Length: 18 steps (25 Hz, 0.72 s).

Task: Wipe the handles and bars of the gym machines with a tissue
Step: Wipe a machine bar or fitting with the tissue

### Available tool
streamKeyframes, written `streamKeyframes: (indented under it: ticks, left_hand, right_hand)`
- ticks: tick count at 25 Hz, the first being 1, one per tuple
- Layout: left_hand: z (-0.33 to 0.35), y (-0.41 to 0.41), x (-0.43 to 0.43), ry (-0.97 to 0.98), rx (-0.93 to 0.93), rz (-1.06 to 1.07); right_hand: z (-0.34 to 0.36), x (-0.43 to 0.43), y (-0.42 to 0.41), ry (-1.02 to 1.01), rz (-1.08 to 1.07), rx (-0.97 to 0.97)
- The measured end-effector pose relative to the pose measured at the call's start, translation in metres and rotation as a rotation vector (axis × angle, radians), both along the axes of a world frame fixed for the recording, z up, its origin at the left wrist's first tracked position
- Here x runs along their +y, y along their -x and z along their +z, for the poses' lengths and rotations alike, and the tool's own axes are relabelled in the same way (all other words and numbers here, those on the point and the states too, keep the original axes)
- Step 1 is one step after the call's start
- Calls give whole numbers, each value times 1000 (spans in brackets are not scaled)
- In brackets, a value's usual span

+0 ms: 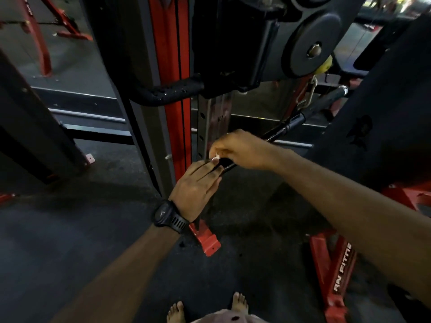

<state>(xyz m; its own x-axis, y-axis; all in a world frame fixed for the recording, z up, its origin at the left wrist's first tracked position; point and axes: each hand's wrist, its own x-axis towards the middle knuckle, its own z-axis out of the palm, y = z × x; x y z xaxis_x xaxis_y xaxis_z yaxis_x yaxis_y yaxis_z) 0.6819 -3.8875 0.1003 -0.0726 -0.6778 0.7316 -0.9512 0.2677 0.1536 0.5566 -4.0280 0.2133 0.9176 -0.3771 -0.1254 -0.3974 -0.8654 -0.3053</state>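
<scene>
Now at the bar: the black bar (289, 123) hangs slantwise from a metal clip (309, 95). Its near end lies between both hands, close to the perforated post (203, 117).
Tissue: the tissue (216, 156) shows only as a small white scrap at the right fingertips, against the bar's near end.
Right hand: the right hand (240, 149) is curled over the bar and pinches the tissue onto it.
Left hand: the left hand (196, 185) has its fingers (205, 171) straight and pressed together, steadying the bar end.
Risk, swing: the bar appears to hang from that clip alone, so a hard stroke could pivot it into the post.
Risk, tissue: so little tissue shows that it could tear or slip, and bare skin would then rub the bar.
Risk, feet: bare feet (240, 301) stand below, so a released bar could swing toward them.
</scene>
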Motion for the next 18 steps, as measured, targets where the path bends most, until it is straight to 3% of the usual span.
streamKeyframes:
  ticks: [3,6,9,13,18]
  left_hand:
    - [2,5,1,34,-3,25]
    - [0,6,4,35,-1,35]
    - [1,10,6,23,-13,29]
    - [3,12,7,35,24,42]
    - [1,13,8,26,17,26]
  right_hand:
    - [13,-18,-5,29,21,101]
    - [11,-19,-12,-66,99,117]
    - [9,-27,-16,12,97,242]
    - [9,-22,-10,-70,101,187]
    - [16,-50,8,72,-57,265]
